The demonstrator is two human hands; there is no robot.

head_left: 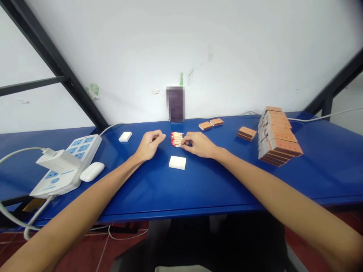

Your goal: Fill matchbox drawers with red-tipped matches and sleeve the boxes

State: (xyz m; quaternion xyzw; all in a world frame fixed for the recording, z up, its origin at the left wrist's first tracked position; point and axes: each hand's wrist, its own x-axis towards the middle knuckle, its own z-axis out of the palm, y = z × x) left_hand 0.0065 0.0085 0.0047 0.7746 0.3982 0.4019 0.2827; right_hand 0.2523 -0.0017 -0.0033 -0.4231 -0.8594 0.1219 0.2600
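Note:
A small pile of red-headed matches lies on the blue table between my hands, most heads pointing left. My right hand is at the right ends of the matches, its thumb and fingertips pinched together on them. Just left of the pile, my left hand is curled closed, thumb against the forefinger; I see nothing sticking out of it. Nearer to me lies a white matchbox-sized piece, flat on the table. Another small white box-shaped piece rests farther left.
Stacked orange matchboxes stand at the right, with a few more boxes beside them and two boxes farther back. A pixelated dark panel leans on the wall. At left are a power strip, plugged charger and white case.

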